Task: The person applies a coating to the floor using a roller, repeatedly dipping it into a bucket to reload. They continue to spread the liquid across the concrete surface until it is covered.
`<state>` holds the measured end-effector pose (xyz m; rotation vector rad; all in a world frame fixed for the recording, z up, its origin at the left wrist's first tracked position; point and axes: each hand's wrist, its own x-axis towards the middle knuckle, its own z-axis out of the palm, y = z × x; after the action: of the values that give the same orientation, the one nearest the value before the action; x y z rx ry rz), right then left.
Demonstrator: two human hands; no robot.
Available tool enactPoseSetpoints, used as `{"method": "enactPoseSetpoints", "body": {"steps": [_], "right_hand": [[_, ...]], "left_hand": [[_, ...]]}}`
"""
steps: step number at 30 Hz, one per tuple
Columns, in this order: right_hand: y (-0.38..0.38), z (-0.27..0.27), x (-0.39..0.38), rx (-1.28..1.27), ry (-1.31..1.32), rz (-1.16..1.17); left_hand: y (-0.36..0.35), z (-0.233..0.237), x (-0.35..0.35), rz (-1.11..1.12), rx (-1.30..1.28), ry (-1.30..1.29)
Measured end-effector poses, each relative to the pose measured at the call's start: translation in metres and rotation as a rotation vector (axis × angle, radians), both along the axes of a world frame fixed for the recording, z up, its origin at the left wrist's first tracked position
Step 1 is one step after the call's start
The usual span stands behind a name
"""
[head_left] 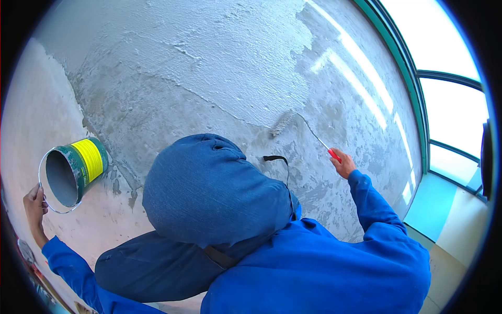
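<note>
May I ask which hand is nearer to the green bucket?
Left: the left hand holds the green bucket by its wire handle; the right hand is farther right, holding the paint roller.

Bright daylight from overexposed window panes [454, 107] at right, glare streaks [367, 68] on floor [337, 116], fisheye edge distortion, black corners.

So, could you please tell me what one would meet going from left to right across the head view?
Left hand → green bucket → roller head → right hand → window.
</note>
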<state>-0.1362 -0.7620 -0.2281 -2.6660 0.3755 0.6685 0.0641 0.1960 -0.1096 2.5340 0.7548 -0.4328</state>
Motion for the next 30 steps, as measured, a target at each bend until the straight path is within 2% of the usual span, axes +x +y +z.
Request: {"method": "enactPoseSetpoints", "body": {"steps": [5, 13, 18, 30], "right_hand": [[0.021, -0.011, 0.017, 0.034, 0.035, 0.034], [0.165, -0.067, 0.153, 0.108, -0.249, 0.234], [0.267, -0.075, 0.243, 0.103, -0.283, 0.28], [0.452, -0.084, 0.423, 0.002, -0.367, 0.384]], "left_hand": [[-0.023, 0.01, -0.001, -0.011, -0.029, 0.006], [-0.06, 0.019, -0.004, 0.01, -0.046, -0.131], [-0.08, 0.029, -0.003, 0.065, -0.04, -0.152], [-0.088, 0.034, -0.008, 0.091, -0.163, -0.302]]}}
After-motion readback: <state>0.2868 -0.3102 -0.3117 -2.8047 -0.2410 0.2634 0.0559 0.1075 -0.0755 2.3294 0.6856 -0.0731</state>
